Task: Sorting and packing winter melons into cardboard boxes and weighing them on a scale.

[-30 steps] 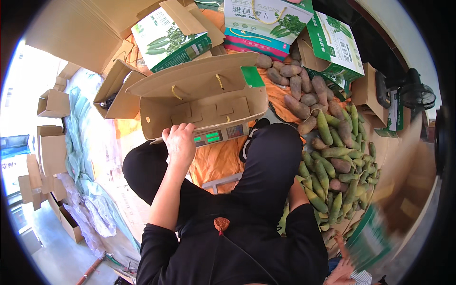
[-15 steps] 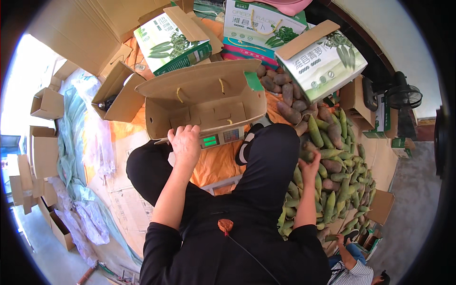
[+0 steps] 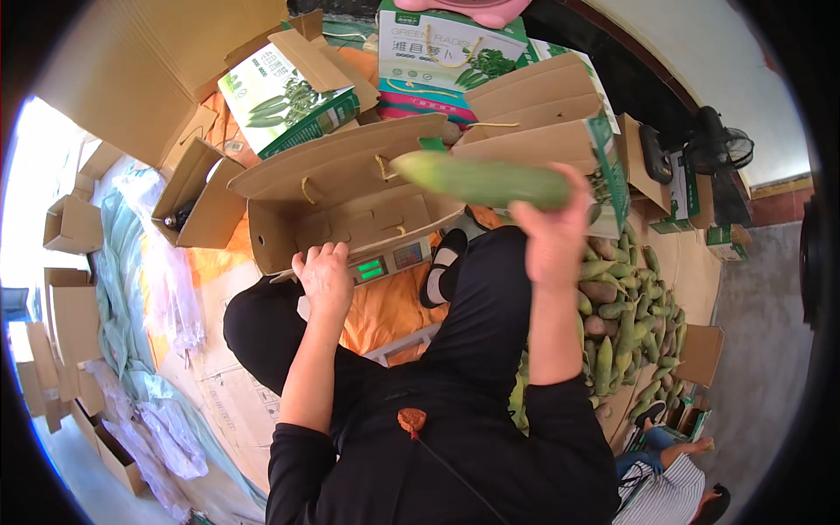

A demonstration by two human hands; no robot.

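My right hand (image 3: 553, 219) is closed around the thick end of a long green radish (image 3: 477, 180), slightly blurred, raised over the right side of an open cardboard carton (image 3: 350, 144). The radish's pale tip points left. My left hand (image 3: 325, 278) has its fingers bent over the carton's near edge. Inside the carton, brown walls and yellow cord handles show, but I see no radish in it. Under its front edge is a scale with a lit green display (image 3: 371, 269). To my right lies a pile of green radishes (image 3: 626, 328).
Printed radish boxes (image 3: 278, 94) stand behind the carton, and another opened box (image 3: 542, 122) sits at back right. A small black fan (image 3: 717, 150) is beyond it. Clear plastic bags (image 3: 175, 271) lie at left. Another person (image 3: 665, 481) is at lower right.
My right hand has risen from the pile with a green radish, over the carton. The back-right box has turned and now shows its open inside. The other person has shifted; my left hand stays on the edge.
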